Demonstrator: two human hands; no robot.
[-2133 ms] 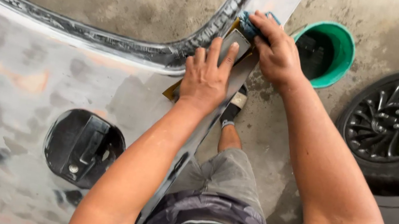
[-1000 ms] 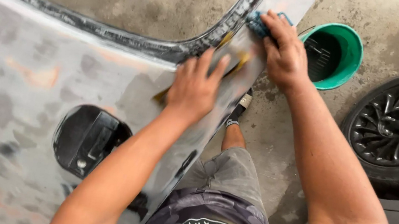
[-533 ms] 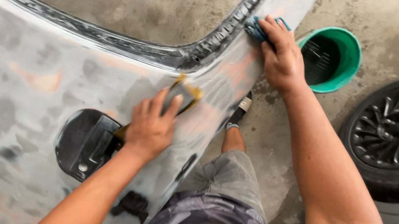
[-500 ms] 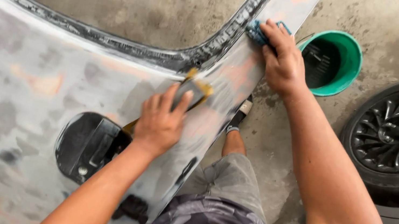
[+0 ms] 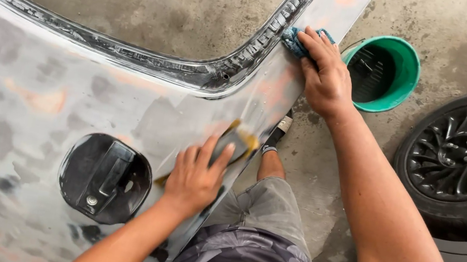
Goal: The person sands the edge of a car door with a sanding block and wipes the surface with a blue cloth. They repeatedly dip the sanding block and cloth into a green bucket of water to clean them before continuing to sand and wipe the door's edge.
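My left hand (image 5: 195,175) presses flat on a yellow-edged sanding block (image 5: 233,144) against the sanded grey car panel (image 5: 14,105); my right hand (image 5: 323,76) clamps a crumpled blue cloth (image 5: 293,39) beside the green plastic bucket (image 5: 407,72).

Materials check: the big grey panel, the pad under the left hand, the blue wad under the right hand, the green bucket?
Panel: likely painted sheet metal, sanded dull, with mottled grey and orange patches.
Pad under the left hand: probably abrasive sheet, dark face with a yellowish edge.
Blue wad under the right hand: looks like crumpled cloth or sponge.
Bucket: smooth glossy plastic, by appearance.
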